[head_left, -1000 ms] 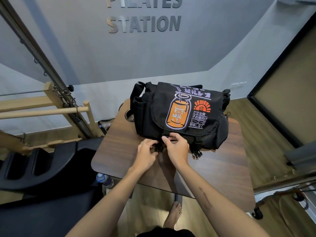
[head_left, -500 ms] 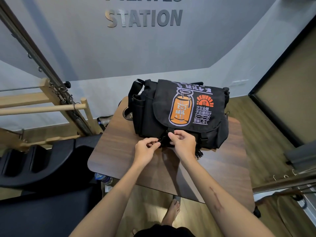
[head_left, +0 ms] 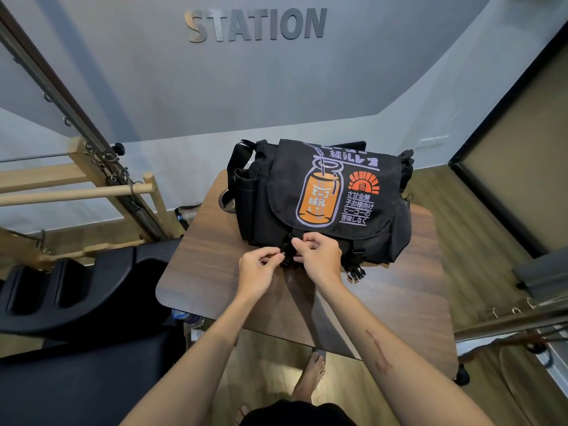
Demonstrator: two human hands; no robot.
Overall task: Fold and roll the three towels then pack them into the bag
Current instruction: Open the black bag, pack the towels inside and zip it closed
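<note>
Pinching bag [head_left: 322, 192] buckle [head_left: 285, 252], both hands [head_left: 290, 261]

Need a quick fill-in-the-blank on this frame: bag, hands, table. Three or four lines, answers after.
1. The black bag sits on a dark ____ table.
2. The jar printed on the bag's flap is coloured ____.
3. The left hand and right hand both work at the ____ buckle below the flap's edge.
4. The second buckle, to its right, is touched by ____ hand.

Missing words: wooden; orange; black; neither
</note>
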